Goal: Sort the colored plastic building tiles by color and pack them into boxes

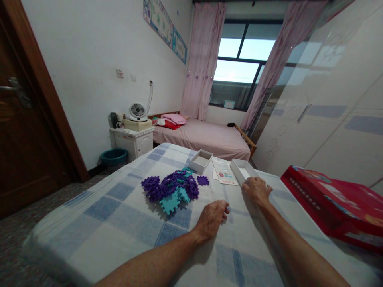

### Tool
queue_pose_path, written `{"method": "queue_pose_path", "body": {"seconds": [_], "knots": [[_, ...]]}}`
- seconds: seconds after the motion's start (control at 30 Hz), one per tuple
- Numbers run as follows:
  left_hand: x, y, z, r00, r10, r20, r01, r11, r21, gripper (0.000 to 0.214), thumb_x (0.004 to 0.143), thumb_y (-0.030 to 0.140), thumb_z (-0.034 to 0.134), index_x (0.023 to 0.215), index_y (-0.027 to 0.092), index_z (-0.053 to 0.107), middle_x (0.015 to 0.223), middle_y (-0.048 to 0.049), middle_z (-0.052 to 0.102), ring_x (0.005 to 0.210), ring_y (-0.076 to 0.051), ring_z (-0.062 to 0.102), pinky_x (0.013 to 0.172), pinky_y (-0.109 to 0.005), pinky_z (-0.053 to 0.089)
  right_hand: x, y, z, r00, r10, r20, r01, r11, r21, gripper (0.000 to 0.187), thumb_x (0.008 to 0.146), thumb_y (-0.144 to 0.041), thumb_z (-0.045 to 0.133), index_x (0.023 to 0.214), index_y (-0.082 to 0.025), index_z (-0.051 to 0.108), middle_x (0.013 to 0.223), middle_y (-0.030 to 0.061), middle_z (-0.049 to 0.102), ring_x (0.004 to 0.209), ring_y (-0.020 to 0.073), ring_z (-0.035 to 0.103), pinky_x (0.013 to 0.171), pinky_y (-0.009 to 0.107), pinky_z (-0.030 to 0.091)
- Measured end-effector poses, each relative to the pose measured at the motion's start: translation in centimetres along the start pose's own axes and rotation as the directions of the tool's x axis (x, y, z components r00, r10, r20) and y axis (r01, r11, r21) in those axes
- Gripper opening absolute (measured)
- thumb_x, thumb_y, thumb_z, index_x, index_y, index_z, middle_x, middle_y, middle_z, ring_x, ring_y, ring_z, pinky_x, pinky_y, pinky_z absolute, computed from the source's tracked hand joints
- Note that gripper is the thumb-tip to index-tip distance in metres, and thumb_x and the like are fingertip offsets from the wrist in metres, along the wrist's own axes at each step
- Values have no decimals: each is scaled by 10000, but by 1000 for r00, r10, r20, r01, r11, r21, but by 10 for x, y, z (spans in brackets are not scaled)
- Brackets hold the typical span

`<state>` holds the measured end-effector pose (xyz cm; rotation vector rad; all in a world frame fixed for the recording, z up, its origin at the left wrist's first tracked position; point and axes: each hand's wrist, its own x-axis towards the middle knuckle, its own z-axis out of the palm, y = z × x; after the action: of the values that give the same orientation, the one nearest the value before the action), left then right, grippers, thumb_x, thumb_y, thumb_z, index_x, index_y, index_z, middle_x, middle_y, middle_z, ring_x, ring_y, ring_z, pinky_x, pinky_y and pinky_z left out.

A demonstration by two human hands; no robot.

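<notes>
My right hand (pixel 257 189) is at the near end of a shallow white box (pixel 239 169), its fingers bent over the edge. Lower and to the left, my left hand (pixel 212 217) rests on the checked cloth with its fingers loosely curled in. Nothing shows in that hand, though its palm is hidden. Left of it lies a heap of purple interlocking puzzle pieces (pixel 179 181), mixed with turquoise pieces (pixel 170 202). A single purple piece (pixel 203 180) lies flat just right of the heap.
Another white box part (pixel 201 160) stands open behind the heap. Printed cards (pixel 225 173) lie between the two boxes. A large red box (pixel 335 199) sits at the right. Beyond the table (pixel 119 239) are a bed (pixel 206 137), a white cabinet (pixel 134 141) and a fan (pixel 138 112).
</notes>
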<state>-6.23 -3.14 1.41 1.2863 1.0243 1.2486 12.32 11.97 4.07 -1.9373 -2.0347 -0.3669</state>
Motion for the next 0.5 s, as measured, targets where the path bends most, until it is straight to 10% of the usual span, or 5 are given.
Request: {"method": "queue_pose_path", "body": {"seconds": [0.37,0.5], "knots": [[0,2,1,1000,-7,16,6,999,38,565,872,568,320,1017,110,617,872,-78,613,716,-141,550,661,-271,443,2,-59,-7,950,-288,-119,305,938,164,145,849,-233,485,888,-171,610,1009,83,636,1061,264,505,963,484,257],[-2,7,0,996,56,-63,-55,998,15,529,890,555,317,971,126,615,819,-56,594,655,-126,525,600,-256,429,-6,-86,-8,927,-346,-147,370,907,200,279,838,-205,506,1104,-175,585,1182,108,585,1172,257,438,1007,443,246]]}}
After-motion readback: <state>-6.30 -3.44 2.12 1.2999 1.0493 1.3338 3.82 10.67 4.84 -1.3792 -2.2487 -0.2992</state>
